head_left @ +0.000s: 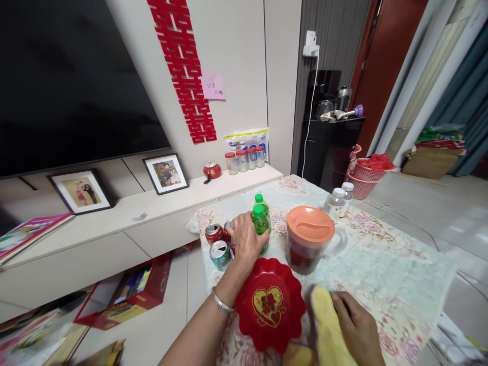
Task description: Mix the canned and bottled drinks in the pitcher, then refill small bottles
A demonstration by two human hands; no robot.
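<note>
My left hand [244,235], with a bracelet at the wrist, is wrapped round a green plastic bottle [261,213] with a green cap. A second green-capped bottle [260,199] stands right behind it. Beside my fingers are a teal can [220,254] and a red can [214,233], with another can partly hidden by the hand. Below lies a red scalloped plate [246,325] with a gold heart design. At the lower right, my right hand [354,325] is closed on a yellow cloth [326,320]. An orange-lidded pitcher [309,234] stands between the hands, farther back.
A floral tablecloth [396,274] covers the table. Two clear white-capped bottles [336,203] stand behind the pitcher. Along the wall, a white cabinet [183,203] holds framed photos, a red pot [212,170] and several red-lidded jars [242,161]. A red box [129,295] sits on the floor at left.
</note>
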